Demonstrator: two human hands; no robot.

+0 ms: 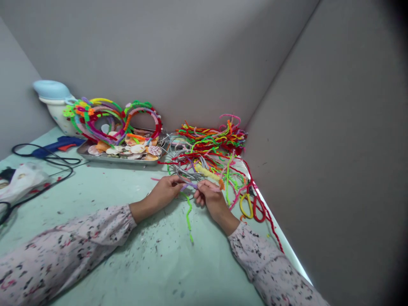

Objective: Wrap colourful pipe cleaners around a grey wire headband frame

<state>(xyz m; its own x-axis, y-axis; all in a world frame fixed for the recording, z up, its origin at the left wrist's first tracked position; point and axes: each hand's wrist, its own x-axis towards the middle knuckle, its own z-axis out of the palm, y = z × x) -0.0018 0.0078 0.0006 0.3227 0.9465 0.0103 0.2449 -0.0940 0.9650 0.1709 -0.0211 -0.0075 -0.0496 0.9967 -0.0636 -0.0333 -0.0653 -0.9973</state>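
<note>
My left hand (165, 191) and my right hand (210, 196) are close together over the table, both closed. Between them runs a purple pipe cleaner (192, 185), pinched in the fingers of each. A pink fuzzy end sticks out by my right hand, and a thin grey band seems to run along at my left fingers. Below the hands a bright green pipe cleaner (188, 216) lies on the table. Just beyond them are loose grey headband hoops (188, 172) and a yellow pipe cleaner bundle (207, 171).
A heap of coloured pipe cleaners (213, 138) lies at the back. Scissors (255, 208) rest near the right edge. A metal tray (124, 160) holds shells, with wrapped headbands (108, 119) above. At left are a blue glue gun (57, 145), its cord, a plastic bag (27, 180) and a lidded container (57, 108).
</note>
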